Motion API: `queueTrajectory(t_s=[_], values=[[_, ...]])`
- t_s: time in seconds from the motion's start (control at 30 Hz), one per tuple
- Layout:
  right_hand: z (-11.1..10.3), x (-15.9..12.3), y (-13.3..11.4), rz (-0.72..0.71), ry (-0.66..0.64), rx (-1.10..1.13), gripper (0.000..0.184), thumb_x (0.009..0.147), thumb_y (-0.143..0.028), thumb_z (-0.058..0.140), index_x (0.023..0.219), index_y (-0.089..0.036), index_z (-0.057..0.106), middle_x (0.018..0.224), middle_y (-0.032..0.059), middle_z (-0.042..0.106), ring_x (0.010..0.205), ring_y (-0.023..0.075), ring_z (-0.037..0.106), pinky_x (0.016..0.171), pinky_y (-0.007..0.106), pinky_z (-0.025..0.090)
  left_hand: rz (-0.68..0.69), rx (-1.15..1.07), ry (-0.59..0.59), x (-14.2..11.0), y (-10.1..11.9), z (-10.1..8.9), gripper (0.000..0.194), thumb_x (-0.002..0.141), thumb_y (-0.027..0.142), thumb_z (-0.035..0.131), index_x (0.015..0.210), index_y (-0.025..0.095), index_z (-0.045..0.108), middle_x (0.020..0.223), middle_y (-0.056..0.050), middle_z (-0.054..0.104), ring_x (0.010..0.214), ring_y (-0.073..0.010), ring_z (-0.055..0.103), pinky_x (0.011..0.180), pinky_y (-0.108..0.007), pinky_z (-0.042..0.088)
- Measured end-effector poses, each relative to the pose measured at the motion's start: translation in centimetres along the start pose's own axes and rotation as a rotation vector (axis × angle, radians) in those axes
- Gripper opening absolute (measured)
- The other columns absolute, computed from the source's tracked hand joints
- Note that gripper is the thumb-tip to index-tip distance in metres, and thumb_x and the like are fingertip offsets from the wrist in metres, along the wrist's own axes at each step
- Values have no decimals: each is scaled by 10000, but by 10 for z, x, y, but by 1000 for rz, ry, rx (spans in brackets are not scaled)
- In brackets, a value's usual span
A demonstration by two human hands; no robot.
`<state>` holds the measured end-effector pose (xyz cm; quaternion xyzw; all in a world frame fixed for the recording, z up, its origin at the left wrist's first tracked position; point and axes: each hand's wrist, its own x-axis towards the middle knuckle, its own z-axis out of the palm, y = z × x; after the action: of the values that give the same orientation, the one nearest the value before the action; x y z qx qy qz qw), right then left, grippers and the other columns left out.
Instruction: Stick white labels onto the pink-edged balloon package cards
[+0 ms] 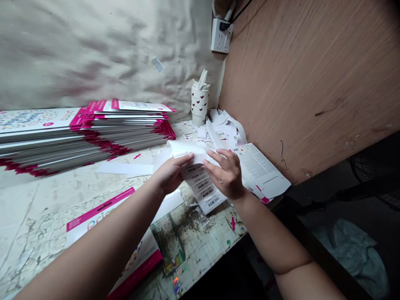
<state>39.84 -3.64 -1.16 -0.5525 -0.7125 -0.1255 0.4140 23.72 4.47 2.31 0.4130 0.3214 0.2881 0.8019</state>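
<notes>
Barcode label sheet [203, 187] hangs below the left hand [170, 175] and right hand [223, 175], both clamped on its upper edge, close together.

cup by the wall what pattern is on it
The cup is white with small dark red hearts; it shows best in the head view.

The barcode sheet [203, 185] is thin white paper, smooth and a bit shiny. The stacked cards [93, 125] are stiff paper with glossy tops. The table [37, 225] is rough, scratched and patchy. The big board [312, 83] is brown wood with fine lines and a dull look. The wall cover [78, 54] is crinkly and a little shiny. The socket [221, 37] is smooth white plastic. The paper scraps [225, 127] are matt white.
</notes>
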Motion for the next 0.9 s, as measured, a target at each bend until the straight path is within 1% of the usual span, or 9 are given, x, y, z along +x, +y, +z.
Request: queueTrajectory(t_s=[0.17, 0.3, 0.37, 0.43, 0.47, 0.53, 0.6, 0.73, 0.9], values=[[-19, -13, -35, 68, 1, 178, 168, 805, -194, 611, 907, -318, 661, 1162, 25, 615, 1149, 278, 474, 990, 503, 352, -22, 66, 118, 33, 5, 2, 175, 746, 276, 629, 817, 117, 647, 749, -95, 687, 659, -207, 643, 637, -323, 515], [-28, -23, -66, 296, -235, 654, 352, 777, -216, 641, 1100, -331, 559, 1164, 38, 571, 1072, 229, 535, 901, 408, 457, 24, 221, 339, 47, 29, -36, 259, 725, 422, 646, 681, 170, 608, 589, -53, 624, 599, -204, 606, 589, -297, 472], [-16, -23, -71, 371, -345, 709, 609, 764, -192, 639, 1300, -351, 397, 1183, 47, 542, 1005, 196, 553, 831, 355, 482, 68, 329, 459, 22, 44, -71, 266, 672, 424, 699, 601, 192, 590, 487, -15, 550, 612, -200, 585, 587, -256, 428], [7, -19, -70, 329, -503, 657, 760, 755, -150, 617, 1392, -364, 264, 1172, 47, 538, 973, 180, 550, 820, 340, 472, 121, 541, 554, -28, 54, -111, 241, 611, 355, 753, 546, 206, 576, 441, 16, 487, 642, -190, 560, 606, -226, 381], [21, -15, -70, 274, -586, 627, 791, 750, -125, 603, 1408, -366, 237, 1166, 47, 541, 978, 180, 544, 842, 348, 458, 165, 891, 586, -60, 54, -131, 243, 632, 372, 729, 539, 210, 574, 454, 21, 486, 637, -183, 544, 614, -225, 366], [49, -4, -70, 162, -724, 558, 858, 712, -102, 628, 1424, -354, 221, 1168, 54, 544, 1024, 200, 521, 905, 385, 416, 46, 1444, 498, -126, 47, -167, 220, 649, 418, 685, 590, 218, 614, 579, 7, 590, 616, -186, 527, 622, -256, 357], [72, 7, -72, 114, -840, 457, 949, 643, -122, 707, 1436, -319, 223, 1108, 64, 568, 1033, 233, 503, 924, 418, 386, -99, 1583, 429, -182, 30, -193, 257, 631, 455, 674, 755, 231, 646, 787, -10, 663, 730, -224, 577, 676, -284, 391], [92, 23, -75, 158, -1066, 350, 1065, 577, -191, 783, 1456, -269, 187, 897, 42, 579, 880, 222, 519, 820, 390, 415, -385, 1528, 415, -235, -4, -214, 417, 658, 429, 609, 1000, 197, 558, 974, -54, 657, 878, -244, 591, 730, -287, 406], [87, 30, -79, 259, -1170, 346, 1080, 599, -156, 755, 1455, -343, 123, 856, -4, 552, 721, 148, 510, 688, 295, 416, -555, 1567, 400, -242, -3, -213, 347, 676, 513, 541, 789, 190, 598, 819, -44, 663, 782, -245, 585, 646, -271, 370]])
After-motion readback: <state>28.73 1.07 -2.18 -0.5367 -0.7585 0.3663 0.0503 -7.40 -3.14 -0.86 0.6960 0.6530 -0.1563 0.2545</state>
